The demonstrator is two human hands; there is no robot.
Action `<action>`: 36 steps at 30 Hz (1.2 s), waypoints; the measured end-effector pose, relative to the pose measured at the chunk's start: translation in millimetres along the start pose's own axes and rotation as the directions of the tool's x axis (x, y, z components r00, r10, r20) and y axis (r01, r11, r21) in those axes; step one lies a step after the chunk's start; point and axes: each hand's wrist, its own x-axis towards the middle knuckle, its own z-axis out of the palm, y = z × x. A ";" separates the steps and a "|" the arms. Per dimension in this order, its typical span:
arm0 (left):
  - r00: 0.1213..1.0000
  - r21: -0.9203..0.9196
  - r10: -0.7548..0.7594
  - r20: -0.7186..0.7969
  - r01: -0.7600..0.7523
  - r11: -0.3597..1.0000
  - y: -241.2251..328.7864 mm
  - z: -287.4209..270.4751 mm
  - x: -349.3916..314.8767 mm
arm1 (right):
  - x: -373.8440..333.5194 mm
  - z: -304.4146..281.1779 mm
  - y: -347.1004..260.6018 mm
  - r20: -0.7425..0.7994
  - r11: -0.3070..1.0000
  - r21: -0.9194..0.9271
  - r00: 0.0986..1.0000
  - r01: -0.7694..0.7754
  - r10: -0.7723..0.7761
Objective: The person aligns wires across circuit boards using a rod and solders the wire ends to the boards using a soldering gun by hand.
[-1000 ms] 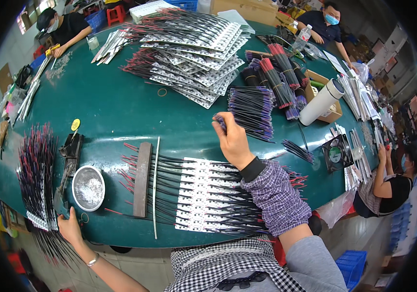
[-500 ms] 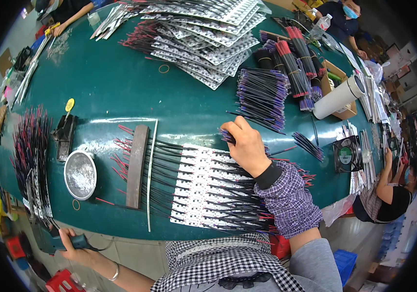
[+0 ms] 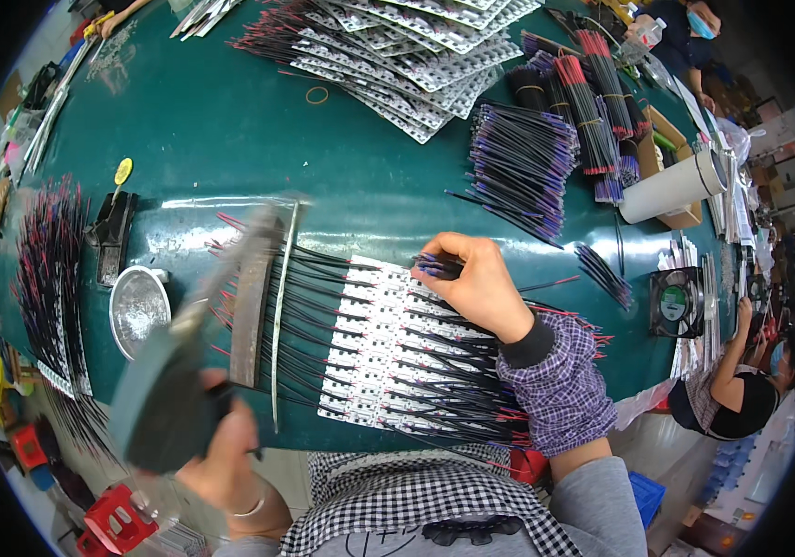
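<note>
Two bare hands work at the near side of a green table. The left hand is closed around the handle of a dark green gun-shaped tool; both are blurred, and the tool's slender front part slants away to the far right, across a brown bar in the view. Whether its tip touches anything, I cannot tell.

The right hand has thumb and fingers drawn narrow on a small bunch of purple-tipped wires, at the far edge of a white panel. Whether these wires touch the panel is unclear. The panel lies flat at the near middle of the table, with rows of black wires reaching out to its left and right. The bar lies over the left-hand wires, and a thin pale rod is just right of it.

To the left are a bowl with silvery contents, a black holder beyond it, and a thick cluster of red-tipped wires. Far off, wired panels are stacked unevenly; right of them lie a pile of purple-tipped wires and banded bundles. A white flask leans at the far right, with a square black fan nearer.
</note>
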 end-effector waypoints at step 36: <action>0.880 0.474 -0.269 0.392 0.058 0.879 -54.5 20.5 -15.8 | -1.6 16.3 -3.1 -0.100 0.951 -0.308 0.994 0.019 -0.052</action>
